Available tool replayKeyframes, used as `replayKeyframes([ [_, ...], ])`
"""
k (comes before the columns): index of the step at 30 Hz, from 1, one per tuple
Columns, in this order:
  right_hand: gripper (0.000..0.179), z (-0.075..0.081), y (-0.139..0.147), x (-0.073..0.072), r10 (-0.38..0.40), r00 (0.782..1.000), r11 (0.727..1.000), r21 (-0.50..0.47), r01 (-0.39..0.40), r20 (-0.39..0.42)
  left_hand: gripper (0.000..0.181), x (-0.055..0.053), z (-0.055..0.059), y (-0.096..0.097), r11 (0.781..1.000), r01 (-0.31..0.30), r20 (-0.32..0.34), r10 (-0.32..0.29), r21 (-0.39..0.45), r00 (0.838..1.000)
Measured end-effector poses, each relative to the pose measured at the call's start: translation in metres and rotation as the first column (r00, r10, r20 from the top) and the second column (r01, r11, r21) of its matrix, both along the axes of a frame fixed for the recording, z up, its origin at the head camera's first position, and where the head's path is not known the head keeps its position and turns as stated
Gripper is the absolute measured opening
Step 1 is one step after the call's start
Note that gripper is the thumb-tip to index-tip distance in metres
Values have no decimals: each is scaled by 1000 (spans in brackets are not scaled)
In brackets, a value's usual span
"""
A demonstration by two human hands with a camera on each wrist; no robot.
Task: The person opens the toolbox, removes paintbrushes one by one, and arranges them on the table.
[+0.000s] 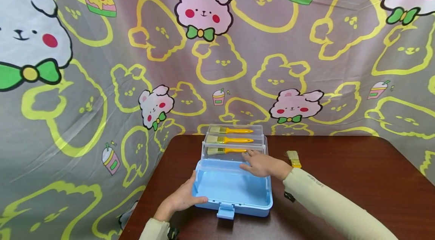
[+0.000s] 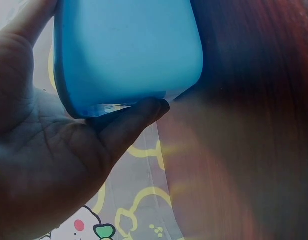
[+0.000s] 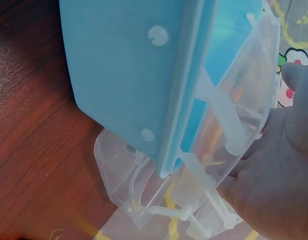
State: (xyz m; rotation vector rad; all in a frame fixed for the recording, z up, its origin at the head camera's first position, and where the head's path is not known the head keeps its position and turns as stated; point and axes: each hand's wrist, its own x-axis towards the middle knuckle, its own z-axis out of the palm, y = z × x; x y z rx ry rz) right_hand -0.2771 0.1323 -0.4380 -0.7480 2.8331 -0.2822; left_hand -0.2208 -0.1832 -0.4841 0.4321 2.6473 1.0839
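Note:
A light blue toolbox (image 1: 251, 210) stands open on the table, its bottom compartment bare. My left hand (image 1: 183, 195) grips its left side, the thumb over the front rim; the left wrist view shows the fingers around the blue wall (image 2: 128, 50). Clear fold-out trays (image 1: 257, 140) rise at the back, carrying three paintbrushes with yellow handles: a top one (image 1: 238, 131), a middle one (image 1: 238, 140) and a lower one (image 1: 232, 150). My right hand (image 1: 261, 163) reaches over the lowest tray, fingertips right at the lower brush's handle end. In the right wrist view, the clear plastic (image 3: 254, 75) partly hides its fingers.
Another paintbrush (image 1: 293, 159) lies on the dark wooden table (image 1: 346, 172), right of the box and beside my right wrist. The front latch (image 1: 225, 211) hangs undone. A cartoon-printed curtain (image 1: 217, 74) stands behind the table and along its left.

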Motion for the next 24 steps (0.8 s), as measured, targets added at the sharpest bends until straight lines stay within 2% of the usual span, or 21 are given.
replayKeyframes([
  [11, 74, -3, -5, -5, -44, 999, 999, 11, 44, 18, 116, 1, 1, 1, 1000, -4, -7, 4, -6, 1000],
  [18, 75, -3, -4, -3, -29, 1000, 999, 28, 29, 8, 116, 0, 1, 1, 1000, 11, -10, -11, 8, 1000],
  [24, 70, -2, -2, 1, -21, 1000, 1000, 3, 21, -6, 116, 0, 1, 2, 1000, 4, -1, -4, 13, 1000],
])
